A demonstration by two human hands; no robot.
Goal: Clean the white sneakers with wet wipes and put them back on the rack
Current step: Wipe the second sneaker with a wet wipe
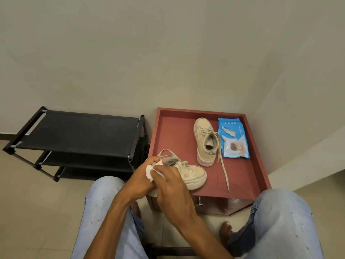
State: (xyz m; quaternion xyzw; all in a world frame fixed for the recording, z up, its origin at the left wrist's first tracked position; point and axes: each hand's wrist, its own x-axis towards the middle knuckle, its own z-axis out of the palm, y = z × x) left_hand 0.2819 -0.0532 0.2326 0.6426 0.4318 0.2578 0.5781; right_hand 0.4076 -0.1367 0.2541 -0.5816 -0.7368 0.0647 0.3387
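White crumpled wipe [149, 171] pinched in right hand [173, 191], chunky-soled cream sneaker [194, 176] gripped at heel by left hand [141, 182].

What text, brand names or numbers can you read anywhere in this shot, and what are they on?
Nothing here is legible.
wet wipes pack: printed marks and a row of small white dots near its top, too blurred to read.
near sneaker: a pink mark on its side, no readable letters.
far sneaker: no text visible.
wipe: plain, no print.
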